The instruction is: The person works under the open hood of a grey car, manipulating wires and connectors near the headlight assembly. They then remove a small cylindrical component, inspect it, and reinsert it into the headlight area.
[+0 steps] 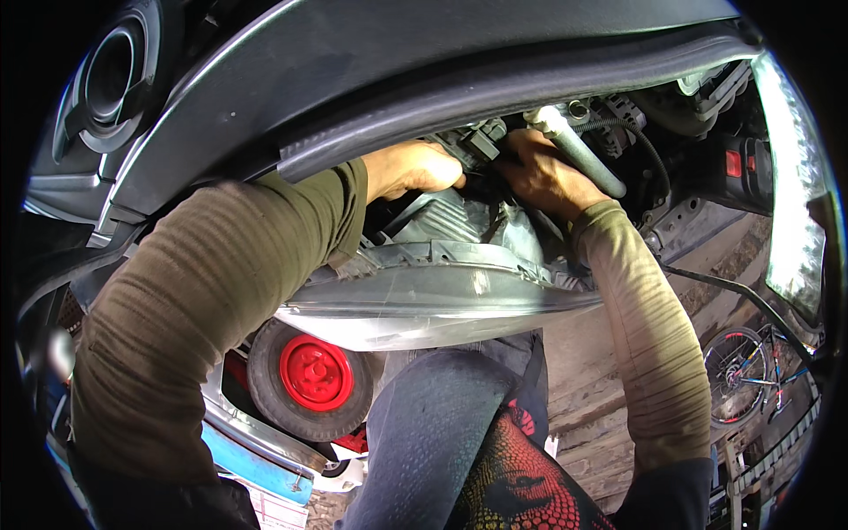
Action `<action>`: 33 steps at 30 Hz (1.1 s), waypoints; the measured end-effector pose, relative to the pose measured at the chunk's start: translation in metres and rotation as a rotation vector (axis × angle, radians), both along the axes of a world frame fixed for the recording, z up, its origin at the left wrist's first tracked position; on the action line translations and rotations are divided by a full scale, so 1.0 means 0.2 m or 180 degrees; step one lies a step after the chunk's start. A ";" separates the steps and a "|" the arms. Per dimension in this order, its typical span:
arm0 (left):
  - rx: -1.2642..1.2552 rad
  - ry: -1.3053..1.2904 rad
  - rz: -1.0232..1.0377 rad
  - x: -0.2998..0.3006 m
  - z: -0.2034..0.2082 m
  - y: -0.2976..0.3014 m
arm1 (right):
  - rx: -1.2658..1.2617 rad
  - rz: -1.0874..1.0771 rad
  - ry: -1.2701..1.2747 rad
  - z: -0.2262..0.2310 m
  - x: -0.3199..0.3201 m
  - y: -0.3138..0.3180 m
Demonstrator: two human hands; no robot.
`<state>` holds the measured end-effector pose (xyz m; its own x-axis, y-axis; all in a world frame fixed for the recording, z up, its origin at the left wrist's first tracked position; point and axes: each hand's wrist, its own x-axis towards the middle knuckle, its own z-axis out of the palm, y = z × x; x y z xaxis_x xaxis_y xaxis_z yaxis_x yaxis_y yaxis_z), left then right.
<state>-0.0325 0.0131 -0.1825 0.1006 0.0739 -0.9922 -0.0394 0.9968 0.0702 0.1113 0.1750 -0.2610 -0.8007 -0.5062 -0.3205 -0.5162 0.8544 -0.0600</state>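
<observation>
Both of my arms, in olive sleeves, reach into a vehicle's engine bay behind a headlight (442, 305). My left hand (415, 170) is bent inward beside a dark connector or bracket (481, 141), its fingertips mostly hidden behind the headlight housing (450, 216). My right hand (548, 177) is curled down into the same gap, just right of that dark part, and its fingers are lost in shadow. Whatever the fingers touch there cannot be made out. A pale pipe with a grey hose (579, 150) runs close past my right hand.
A black rubber seal (521, 84) and dark body panel arch over my arms. At right glows a bright light strip (791, 185). Below are a wheel with a red rim (316, 373), a bicycle (746, 375) and paved ground (587, 424).
</observation>
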 end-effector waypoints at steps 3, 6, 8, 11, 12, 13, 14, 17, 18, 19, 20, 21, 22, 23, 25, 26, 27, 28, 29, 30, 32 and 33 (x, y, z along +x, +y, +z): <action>0.0020 0.0006 -0.0085 -0.01 0.02 0.00 | -0.1516 -0.2120 -0.1531 -0.01 -0.05 -0.03; 0.0113 0.0040 -0.0084 0.00 0.00 -0.01 | -0.3091 -0.3699 -0.2190 -0.04 -0.05 -0.04; 0.0080 0.0073 -0.0057 0.01 -0.03 -0.01 | -0.4100 -0.4244 -0.2469 -0.04 -0.01 -0.03; 0.0208 0.0134 -0.0120 0.01 -0.06 -0.02 | -0.2245 -0.3214 -0.2072 -0.02 -0.02 -0.05; 0.0209 0.0182 -0.0171 0.01 -0.06 -0.02 | -0.1895 -0.2955 -0.1757 0.01 -0.01 -0.06; 0.0329 0.0241 -0.0150 0.01 -0.06 -0.03 | -0.1478 -0.2987 -0.1678 0.06 0.01 -0.07; 0.0116 0.0019 0.0009 0.01 -0.06 -0.03 | -0.1460 -0.3100 -0.1574 0.11 0.02 -0.08; 0.0120 -0.0038 -0.0009 0.01 -0.05 -0.03 | -0.2120 -0.3623 -0.1622 0.23 0.05 -0.06; 0.0095 -0.0038 -0.0033 0.01 -0.04 -0.03 | -0.2089 -0.3639 -0.1675 0.24 0.04 -0.06; 0.0085 -0.0033 -0.0052 0.01 -0.04 -0.03 | -0.2065 -0.3652 -0.1725 0.25 0.04 -0.06; 0.0077 -0.0017 -0.0048 0.00 -0.04 -0.02 | -0.2106 -0.3665 -0.1725 0.25 0.04 -0.06; 0.0081 -0.0008 -0.0035 0.00 -0.04 -0.02 | -0.2114 -0.3531 -0.1725 0.24 0.03 -0.06; 0.0085 -0.0012 -0.0006 0.01 -0.03 -0.03 | -0.2169 -0.3402 -0.1698 0.22 0.03 -0.06; 0.0058 0.0019 0.0018 0.01 -0.04 -0.03 | -0.2215 -0.3271 -0.1674 0.20 0.03 -0.06; 0.0215 0.0056 -0.0001 0.01 -0.04 -0.03 | -0.2450 -0.3220 -0.1788 0.17 0.04 -0.05; 0.0286 0.0087 -0.0018 0.01 -0.04 -0.03 | -0.2186 -0.2707 -0.1507 0.15 0.05 -0.04; 0.0282 0.0082 -0.0033 0.01 -0.04 -0.03 | -0.2032 -0.2105 -0.1132 0.13 0.04 -0.03; 0.0257 0.0086 0.0014 0.01 -0.04 -0.03 | -0.1651 -0.1555 -0.0940 0.11 0.03 -0.03; 0.0223 0.0112 0.0033 0.01 -0.04 -0.03 | -0.2210 -0.1631 -0.0898 0.10 0.02 -0.03; 0.0189 0.0139 0.0053 0.01 -0.04 -0.03 | -0.2089 -0.1790 -0.1147 0.09 0.01 -0.03; 0.0302 0.0045 0.0048 0.00 -0.04 -0.03 | -0.1894 -0.2007 -0.1535 0.08 0.00 -0.05; 0.0350 0.0020 0.0043 0.00 -0.04 -0.03 | -0.1881 -0.2202 -0.1529 0.08 0.00 -0.07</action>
<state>-0.0322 0.0061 -0.1908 0.0928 0.1836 -0.9786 -0.0519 0.9824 0.1794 0.1118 0.1618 -0.2442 -0.8300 -0.1637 -0.5333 0.2672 0.7225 -0.6376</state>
